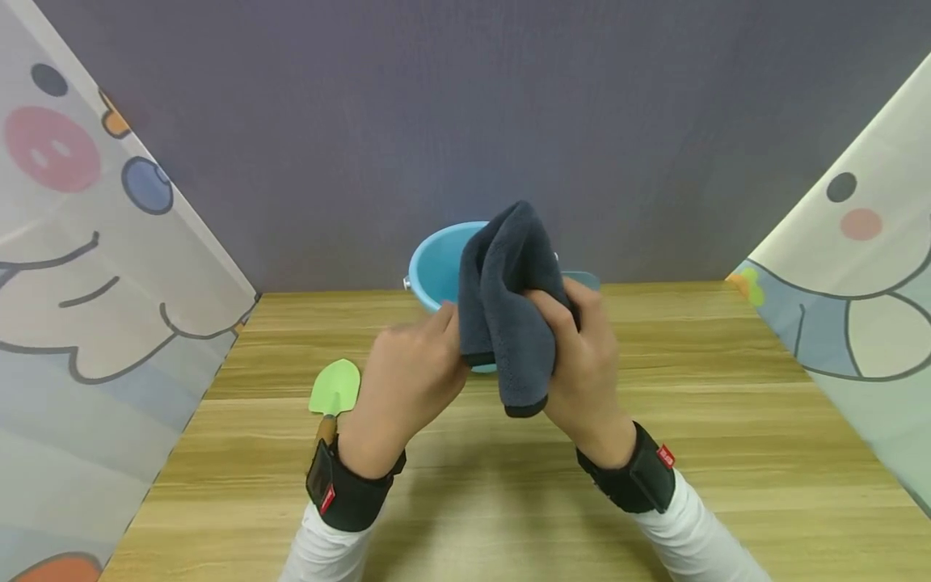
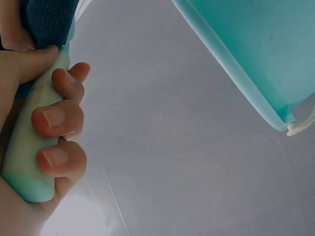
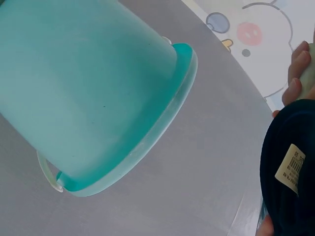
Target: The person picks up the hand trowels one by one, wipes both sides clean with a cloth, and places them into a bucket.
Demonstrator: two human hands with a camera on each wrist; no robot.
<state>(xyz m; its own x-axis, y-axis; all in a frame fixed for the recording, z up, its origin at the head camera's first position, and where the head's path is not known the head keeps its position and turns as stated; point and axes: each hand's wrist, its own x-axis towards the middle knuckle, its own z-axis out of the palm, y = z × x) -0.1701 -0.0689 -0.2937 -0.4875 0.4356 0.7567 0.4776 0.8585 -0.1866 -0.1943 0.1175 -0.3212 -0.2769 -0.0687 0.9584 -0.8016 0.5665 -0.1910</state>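
My left hand (image 1: 410,376) grips the pale handle (image 2: 35,130) of a tool, its fingers curled round the mint-ended grip. A dark blue-grey cloth (image 1: 505,315) drapes over the tool's far part, so its kind is hidden. My right hand (image 1: 582,364) holds the cloth from the right. Past that hand a flat light-blue piece (image 1: 586,280) shows, probably the tool's head. In the right wrist view the cloth carries a white barcode label (image 3: 291,167). Behind both hands stands a light-blue bucket (image 1: 444,263), partly covered by the cloth.
A small trowel with a green blade (image 1: 336,386) and wooden handle lies on the wooden table (image 1: 727,420), left of my left hand. A grey wall (image 1: 327,145) rises behind the table. Cartoon-printed panels (image 1: 829,267) flank both sides. The bucket has a white handle (image 3: 49,172).
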